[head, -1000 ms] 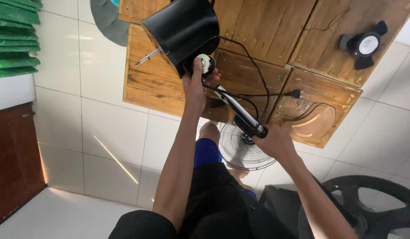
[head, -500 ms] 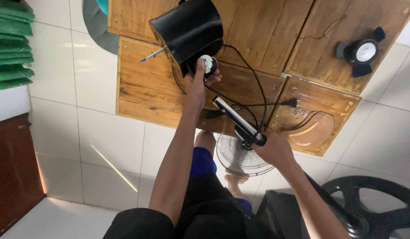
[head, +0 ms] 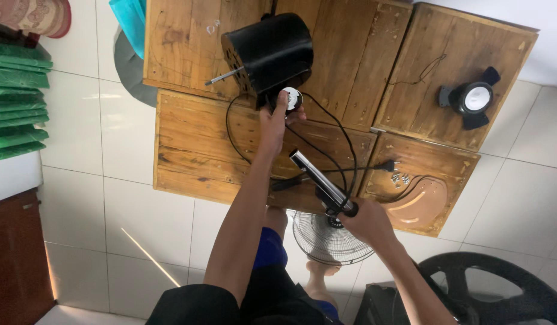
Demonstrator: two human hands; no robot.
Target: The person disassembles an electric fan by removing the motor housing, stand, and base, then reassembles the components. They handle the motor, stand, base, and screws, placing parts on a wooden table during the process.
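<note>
Head view, itemised from my hands outward.

1. Left hand [head: 274,123]: arm stretched forward, fingers pinched on a small white round knob [head: 289,98] at the base of the black fan motor housing [head: 268,51]. The grip seems to steady the housing where it sits on the desk.

2. Right hand [head: 367,221]: closed in a fist around the lower end of a chrome and black tube [head: 322,183], which slants up toward the motor. I hold it by its end, so the free tip points at the housing.

3. Black fan motor housing: on the wooden desk [head: 188,138], lying tilted, its bare metal shaft [head: 223,76] sticking out to the left.

4. Black power cord [head: 344,150]: loops from the motor across the desk, with the plug [head: 387,165] lying loose near the right side.

5. Small screws [head: 400,178]: a loose cluster just beside the plug.

6. Small black fan blade [head: 471,97] with white hub: on the far right board, well apart from both hands.

7. Wire fan grille [head: 326,238]: on the tiled floor [head: 98,198] below the desk edge, by my knees.

8. Stack of green sheets [head: 17,108]: at the left edge.
</note>
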